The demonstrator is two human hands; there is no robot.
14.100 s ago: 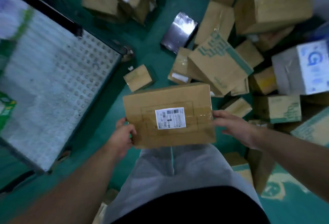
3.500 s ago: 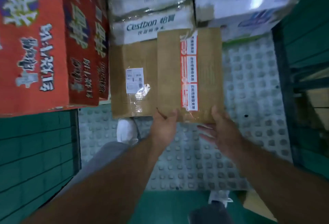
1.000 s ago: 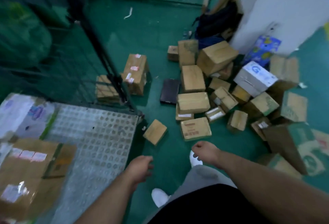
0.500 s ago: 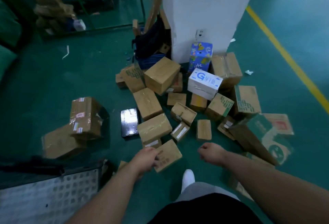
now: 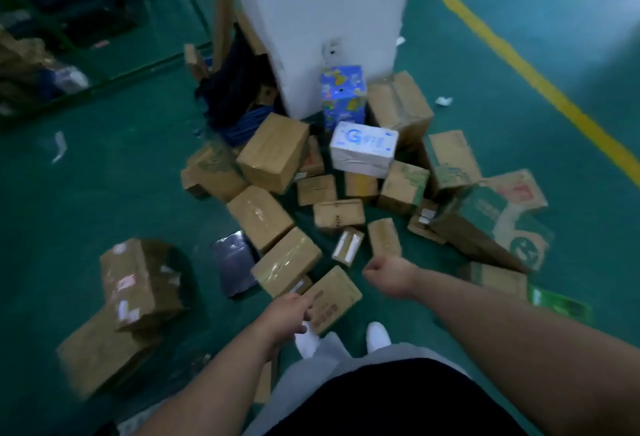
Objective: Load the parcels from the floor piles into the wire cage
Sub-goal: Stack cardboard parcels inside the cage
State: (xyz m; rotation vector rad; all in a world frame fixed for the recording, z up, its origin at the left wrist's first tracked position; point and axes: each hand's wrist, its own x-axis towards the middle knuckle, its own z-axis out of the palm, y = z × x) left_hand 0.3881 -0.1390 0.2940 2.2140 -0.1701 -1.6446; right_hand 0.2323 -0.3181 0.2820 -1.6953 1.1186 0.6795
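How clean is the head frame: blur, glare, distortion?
Head view: dim, bluish light; motion blur everywhere, worst on the taped boxes at left, labels unreadable; glare on the dark glossy parcel; wide angle tilts the white pillar edges; left hand and right hand soft-edged.

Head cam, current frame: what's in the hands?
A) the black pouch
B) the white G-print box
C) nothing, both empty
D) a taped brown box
C: the left hand and the right hand both hang over the parcel pile with no box or pouch gripped in either.
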